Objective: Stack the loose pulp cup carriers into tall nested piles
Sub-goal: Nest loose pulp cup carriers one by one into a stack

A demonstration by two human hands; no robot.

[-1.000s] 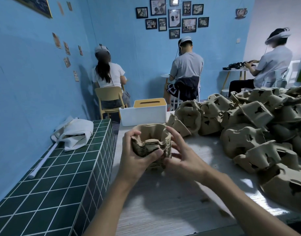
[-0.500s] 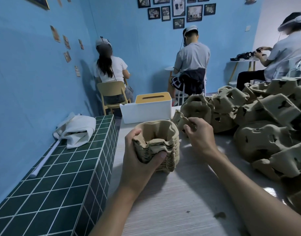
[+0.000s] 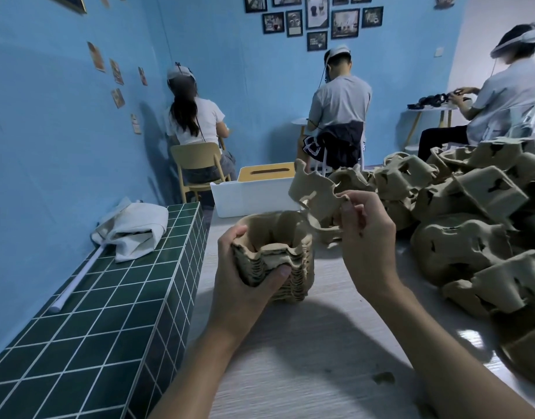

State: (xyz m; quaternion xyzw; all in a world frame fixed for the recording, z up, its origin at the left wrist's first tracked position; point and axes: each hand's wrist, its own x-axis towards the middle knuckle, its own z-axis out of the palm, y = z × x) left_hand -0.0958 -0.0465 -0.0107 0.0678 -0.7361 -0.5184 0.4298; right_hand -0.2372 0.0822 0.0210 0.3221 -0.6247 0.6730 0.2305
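Brown pulp: the left hand (image 3: 245, 267) grips the nested pile (image 3: 278, 255) on the desk (image 3: 305, 343). The right hand (image 3: 366, 237) pinches one loose carrier (image 3: 316, 192), tilted, just above-right of the pile's open top. The loose heap (image 3: 472, 222) lies right.

Left hand (image 3: 245, 267) curled shut around nested carrier stack (image 3: 278, 255), thumb pressed across front. Right hand (image 3: 366, 234) raised just beside, fingertips (image 3: 348, 204) pinching loose carrier (image 3: 314, 192), forearms both extended forward.
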